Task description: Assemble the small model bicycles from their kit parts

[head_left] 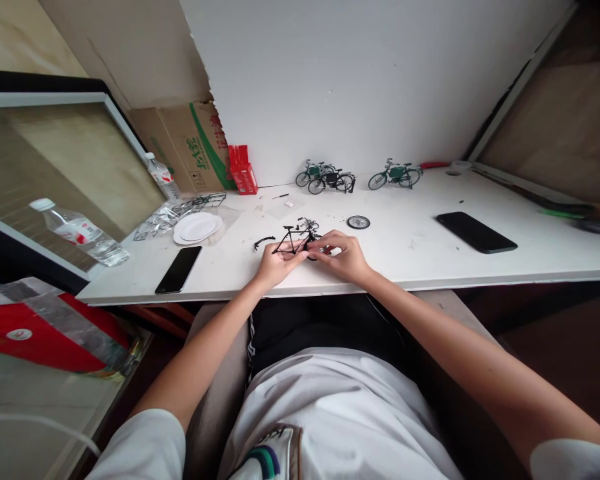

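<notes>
Near the table's front edge, my left hand holds a small black model bicycle frame upright, its thumb and fingers closed on the lower part. My right hand pinches the front end of the same model, where a wheel is partly hidden by the fingers. The fingertips of both hands nearly meet there. A loose spoked wheel lies flat just beyond my right hand. To the left of the frame, a curved black part rests on the table.
Model bicycles stand along the wall. A black phone lies left, another phone right. White plates, plastic bags, a red box and water bottles are at the left. A small screwdriver-like rod lies behind.
</notes>
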The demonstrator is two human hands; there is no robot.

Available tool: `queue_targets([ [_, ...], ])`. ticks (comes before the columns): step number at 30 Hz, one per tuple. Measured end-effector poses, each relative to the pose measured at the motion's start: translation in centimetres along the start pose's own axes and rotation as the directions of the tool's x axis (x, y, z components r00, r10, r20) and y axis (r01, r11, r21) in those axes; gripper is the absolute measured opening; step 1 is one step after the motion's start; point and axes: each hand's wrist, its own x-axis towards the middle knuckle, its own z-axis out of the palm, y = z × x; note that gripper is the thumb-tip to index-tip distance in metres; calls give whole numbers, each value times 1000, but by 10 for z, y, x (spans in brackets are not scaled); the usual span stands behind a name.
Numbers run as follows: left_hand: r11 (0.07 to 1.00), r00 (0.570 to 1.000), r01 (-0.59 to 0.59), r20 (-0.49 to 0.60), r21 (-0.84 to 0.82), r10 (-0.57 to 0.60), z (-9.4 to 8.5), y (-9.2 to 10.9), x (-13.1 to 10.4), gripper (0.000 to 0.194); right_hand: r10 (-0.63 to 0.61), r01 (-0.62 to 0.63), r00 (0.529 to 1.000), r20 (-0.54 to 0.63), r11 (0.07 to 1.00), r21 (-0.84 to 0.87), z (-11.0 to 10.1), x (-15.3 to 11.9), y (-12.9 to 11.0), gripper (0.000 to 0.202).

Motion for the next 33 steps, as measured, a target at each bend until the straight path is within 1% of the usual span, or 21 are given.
queue_targets([
  [6,998,999,37,-10,-44,-37,-1,-1,1,63,-25,25,1000,9,999,-32,0,0,-1,21],
  [11,994,997,74,-19,-75,-75,-1,0,1,61,-96,97,995,25,992,-75,1,-1,2,19],
  [16,972,988,149,-18,-183,-155,1,5,3,63,-175,179,984,37,972,-153,3,-3,5,18],
  [22,931,974,213,-9,-296,-225,-1,5,5,59,-142,152,988,63,971,-183,4,-2,5,23],
  [26,905,965,235,-25,-356,-260,-3,4,7,56,-168,168,986,21,963,-212,3,-1,0,34],
  [29,894,958,240,-57,-378,-281,-3,5,7,55,-178,167,984,-24,954,-249,1,1,-4,38],
  [31,891,954,240,-74,-386,-289,-3,6,7,55,-168,153,985,-37,954,-259,1,2,-6,37],
  [33,889,954,237,-81,-392,-290,-2,6,7,55,-159,145,987,-37,956,-253,1,3,-5,30],
])
